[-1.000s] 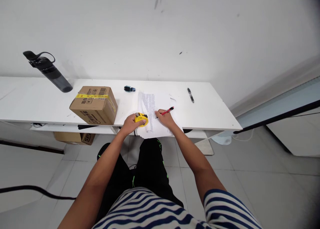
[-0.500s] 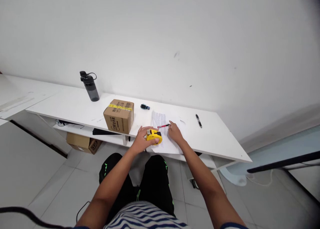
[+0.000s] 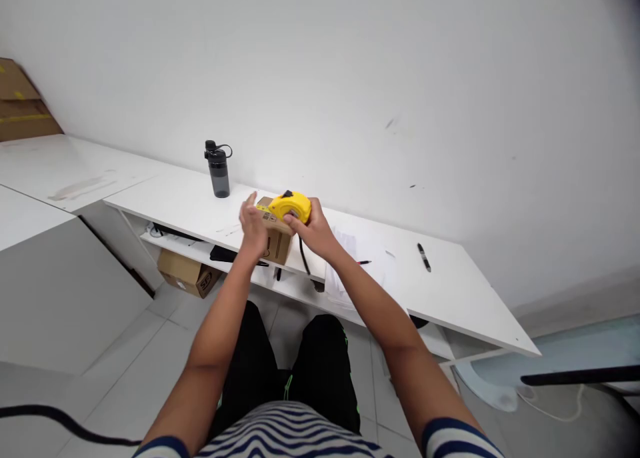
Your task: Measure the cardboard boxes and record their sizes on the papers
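Note:
My right hand (image 3: pixel 317 231) is closed around a yellow tape measure (image 3: pixel 295 207), held over the small cardboard box (image 3: pixel 280 246). A black strap (image 3: pixel 304 257) hangs below it. My left hand (image 3: pixel 253 228) is at the mouth of the tape measure, where a short yellow strip shows. Its fingers seem to pinch the strip's end, though the thumb is hidden. Both hands cover much of the box, which stands on the white desk (image 3: pixel 170 195). On the right, a red and black pen (image 3: pixel 365 263) lies on printed papers (image 3: pixel 383 271), partly behind my right forearm.
A dark water bottle (image 3: pixel 219 175) stands near the wall, left of the box. A black marker (image 3: pixel 424 257) lies toward the desk's right end. Below the desk is an open carton (image 3: pixel 183 271); larger cartons (image 3: pixel 23 105) sit at far left.
The tape measure has passed from my left hand to my right and moved up and left from the papers to the box. The pen has been let go onto the papers. My view has shifted left.

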`<action>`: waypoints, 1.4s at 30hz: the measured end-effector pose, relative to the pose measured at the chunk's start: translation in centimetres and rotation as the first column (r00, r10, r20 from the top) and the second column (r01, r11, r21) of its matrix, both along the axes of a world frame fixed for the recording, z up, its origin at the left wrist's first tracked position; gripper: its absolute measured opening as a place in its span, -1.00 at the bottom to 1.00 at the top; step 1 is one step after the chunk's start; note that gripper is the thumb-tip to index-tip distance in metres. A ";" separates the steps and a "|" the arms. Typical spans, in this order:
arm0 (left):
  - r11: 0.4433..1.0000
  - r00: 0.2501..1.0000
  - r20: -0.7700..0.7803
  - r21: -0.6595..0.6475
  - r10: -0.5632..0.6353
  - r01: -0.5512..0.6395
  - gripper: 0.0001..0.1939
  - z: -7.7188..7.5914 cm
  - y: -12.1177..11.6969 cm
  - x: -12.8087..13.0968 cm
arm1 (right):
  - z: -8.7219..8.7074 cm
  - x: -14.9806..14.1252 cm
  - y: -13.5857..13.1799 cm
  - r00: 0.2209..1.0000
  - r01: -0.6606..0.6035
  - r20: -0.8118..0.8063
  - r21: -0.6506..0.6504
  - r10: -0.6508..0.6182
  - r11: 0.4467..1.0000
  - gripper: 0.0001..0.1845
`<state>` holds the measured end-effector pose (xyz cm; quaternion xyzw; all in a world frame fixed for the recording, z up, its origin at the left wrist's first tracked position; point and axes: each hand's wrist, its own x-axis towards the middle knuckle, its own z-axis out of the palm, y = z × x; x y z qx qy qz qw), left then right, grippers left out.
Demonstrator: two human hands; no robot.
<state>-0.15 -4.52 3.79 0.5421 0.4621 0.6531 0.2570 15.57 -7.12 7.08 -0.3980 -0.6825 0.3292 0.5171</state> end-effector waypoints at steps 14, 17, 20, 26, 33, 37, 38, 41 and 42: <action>0.910 0.950 0.232 -0.311 -0.208 0.275 -0.23 -4.4 4.9 -3.9 | -0.6 -3.9 12.5 0.772 -0.072 0.636 0.049 0.025 0.996 -0.39; 0.929 0.953 0.220 -0.258 -0.210 0.264 -0.32 -4.2 4.8 -3.6 | -0.5 -3.9 12.3 0.741 -0.111 0.671 0.068 0.037 0.992 -0.39; 0.921 0.935 0.252 -0.238 -0.250 0.310 -0.37 -4.3 4.9 -3.3 | -0.2 -4.3 12.1 0.690 -0.119 0.724 0.100 0.010 0.988 -0.46; 0.981 0.967 0.250 -0.168 -0.056 0.100 -0.50 -4.8 5.3 -2.5 | 0.5 -3.1 10.7 0.579 -0.068 0.815 0.085 -0.030 0.994 -0.54; 0.983 0.987 0.160 -0.181 -0.012 0.041 -0.58 -4.7 5.8 -2.3 | 1.0 4.7 5.6 0.618 0.098 0.786 -0.063 -0.011 0.993 -0.53; 0.979 0.976 0.217 -0.198 -0.001 0.045 -0.56 -4.5 6.6 -2.0 | 0.1 8.5 3.9 0.676 0.151 0.736 -0.118 -0.016 0.981 -0.49; 0.980 0.976 0.217 -0.197 0.004 0.040 -0.56 -4.4 6.8 -1.9 | -0.2 9.0 3.7 0.695 0.152 0.719 -0.128 -0.014 0.980 -0.49; 0.979 0.975 0.222 -0.197 -0.004 0.049 -0.56 -4.3 7.0 -1.7 | -0.9 9.8 3.8 0.735 0.147 0.678 -0.136 -0.017 0.980 -0.50; 0.978 0.973 0.232 -0.200 -0.010 0.058 -0.56 -4.3 7.0 -1.7 | -1.0 9.9 3.8 0.739 0.147 0.673 -0.134 -0.019 0.980 -0.50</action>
